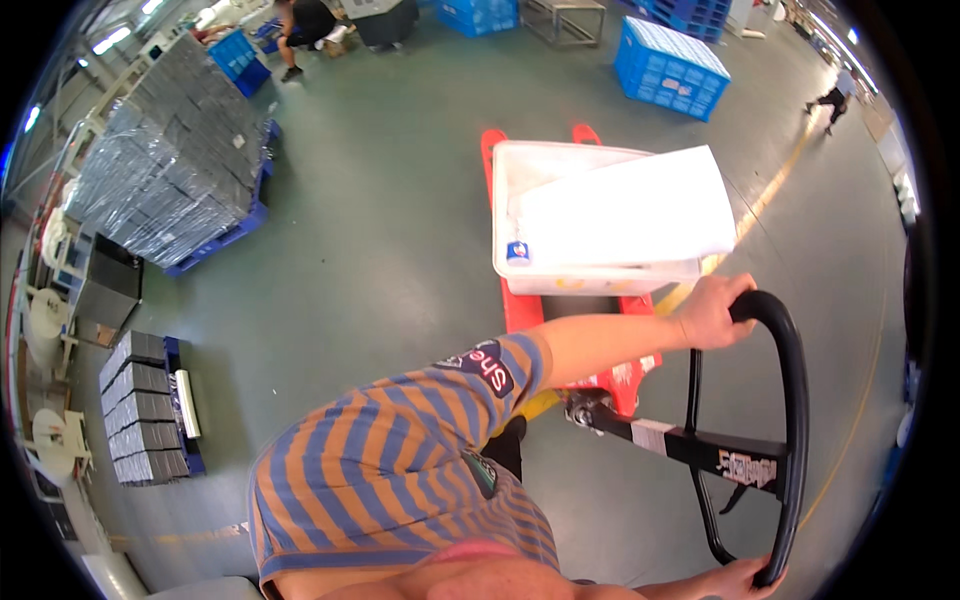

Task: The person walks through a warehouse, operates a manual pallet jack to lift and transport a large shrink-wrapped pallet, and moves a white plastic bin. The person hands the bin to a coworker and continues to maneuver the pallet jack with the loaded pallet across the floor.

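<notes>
My left hand is closed around the upper end of the black looped handle of a red pallet truck. Lower in the picture, my right hand grips the opposite end of that loop, partly cut off by the edge. The handle's shaft slants down to the truck's base. A white plastic bin rests on the red forks. Inside it lies a large white sheet or board that sticks out over the right rim. Beside that is a small blue and white container.
Wrapped grey stacks stand on a blue pallet at left, with a smaller grey stack nearer. A blue crate is ahead. One person sits at the back; another person walks at far right. Yellow line on the floor.
</notes>
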Tool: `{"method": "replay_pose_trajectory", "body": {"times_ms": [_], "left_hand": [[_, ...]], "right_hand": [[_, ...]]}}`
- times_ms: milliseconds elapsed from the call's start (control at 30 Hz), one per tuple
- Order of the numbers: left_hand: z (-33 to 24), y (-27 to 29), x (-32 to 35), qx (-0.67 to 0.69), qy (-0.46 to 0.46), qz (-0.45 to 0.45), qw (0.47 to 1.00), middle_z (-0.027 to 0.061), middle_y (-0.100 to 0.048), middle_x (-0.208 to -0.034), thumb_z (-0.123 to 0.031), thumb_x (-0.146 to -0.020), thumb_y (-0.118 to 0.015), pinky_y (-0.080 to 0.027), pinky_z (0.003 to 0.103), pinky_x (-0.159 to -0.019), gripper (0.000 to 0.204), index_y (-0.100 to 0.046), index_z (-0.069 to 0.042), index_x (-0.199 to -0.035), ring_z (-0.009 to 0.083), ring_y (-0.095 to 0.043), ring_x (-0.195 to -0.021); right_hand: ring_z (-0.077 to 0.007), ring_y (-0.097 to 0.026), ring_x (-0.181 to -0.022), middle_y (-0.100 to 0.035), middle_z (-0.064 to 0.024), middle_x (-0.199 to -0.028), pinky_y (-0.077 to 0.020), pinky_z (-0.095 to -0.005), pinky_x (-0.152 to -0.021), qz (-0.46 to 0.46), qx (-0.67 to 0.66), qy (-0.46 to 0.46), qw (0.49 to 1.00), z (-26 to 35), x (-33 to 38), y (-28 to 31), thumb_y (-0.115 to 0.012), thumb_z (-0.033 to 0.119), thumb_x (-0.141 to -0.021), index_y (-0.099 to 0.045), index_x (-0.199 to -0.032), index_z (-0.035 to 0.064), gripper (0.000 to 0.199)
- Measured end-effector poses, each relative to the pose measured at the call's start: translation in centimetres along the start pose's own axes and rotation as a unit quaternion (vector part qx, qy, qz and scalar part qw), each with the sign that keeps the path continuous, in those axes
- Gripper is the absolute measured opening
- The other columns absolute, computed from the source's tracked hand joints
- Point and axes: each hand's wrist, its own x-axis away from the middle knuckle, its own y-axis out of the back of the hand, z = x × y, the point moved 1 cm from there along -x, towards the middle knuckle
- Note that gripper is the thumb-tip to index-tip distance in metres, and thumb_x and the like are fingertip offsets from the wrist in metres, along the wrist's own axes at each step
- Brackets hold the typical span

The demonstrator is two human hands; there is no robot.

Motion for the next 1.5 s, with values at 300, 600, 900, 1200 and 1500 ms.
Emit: {"method": "replay_pose_trajectory", "body": {"times_ms": [300,600,900,1200,1500], "left_hand": [[-1.6,3.8,1.6,-0.039,0.006,0.007,0.999,0.0099,-0.049,-0.057,-0.01,-0.059,-0.062,-0.037,0.038,-0.05,0.027,-0.044,-0.007,-0.079,0.0308,-0.05,-0.057],[-1.9,6.0,3.4,-0.034,-0.034,0.059,0.997,0.0091,-0.05,-0.064,-0.007,-0.059,-0.061,-0.037,0.039,-0.055,0.033,-0.042,-0.007,-0.087,0.031,-0.051,-0.062],[-2.1,5.8,4.0,-0.022,-0.085,0.094,0.992,0.008,-0.052,-0.067,-0.01,-0.058,-0.066,-0.037,0.037,-0.058,0.04,-0.041,-0.006,-0.088,0.0285,-0.051,-0.062],[-2.0,7.8,4.0,-0.009,-0.114,0.113,0.987,0.0058,-0.051,-0.065,-0.01,-0.058,-0.066,-0.036,0.034,-0.056,0.04,-0.041,-0.006,-0.088,0.0258,-0.051,-0.06],[7.7,28.7,13.3,-0.3,-0.053,0.43,0.85,0.0066,-0.054,-0.09,-0.023,-0.068,-0.061,-0.027,0.043,-0.093,0.044,-0.048,-0.009,-0.107,0.0235,-0.05,-0.091]], "right_hand": [[-0.0208,-0.055,-0.068,-0.057,-0.0119,-0.077,-0.0457,-0.0336,-0.059,-0.015,0.045,0.027,0.999,1.8,-1.3,-2.0,-0.062,0.017,-0.074,-0.055,-0.088,0.0002,0.023],[-0.0179,-0.056,-0.074,-0.059,-0.0103,-0.086,-0.0478,-0.0279,-0.066,0.05,0.195,0.011,0.979,-6.6,-0.1,-2.3,-0.06,0.002,-0.075,-0.056,-0.092,-0.0013,0.018],[-0.0238,-0.057,-0.076,-0.059,-0.0115,-0.085,-0.0451,-0.0323,-0.07,-0.004,0.209,0.023,0.978,-9.4,-1.0,-1.7,-0.065,0.016,-0.069,-0.055,-0.095,0.0037,0.03],[-0.0202,-0.057,-0.075,-0.058,-0.0119,-0.083,-0.0462,-0.029,-0.068,0.009,0.149,-0.038,0.988,-5.9,-1.8,-3.9,-0.065,0.011,-0.069,-0.052,-0.09,-0.0012,0.027],[-0.0351,-0.056,-0.079,-0.057,-0.0222,-0.084,-0.0451,-0.0389,-0.069,0.019,0.262,-0.264,0.928,-0.8,9.1,-6.0,-0.042,0.045,-0.083,-0.055,-0.091,-0.0049,0.052]]}}
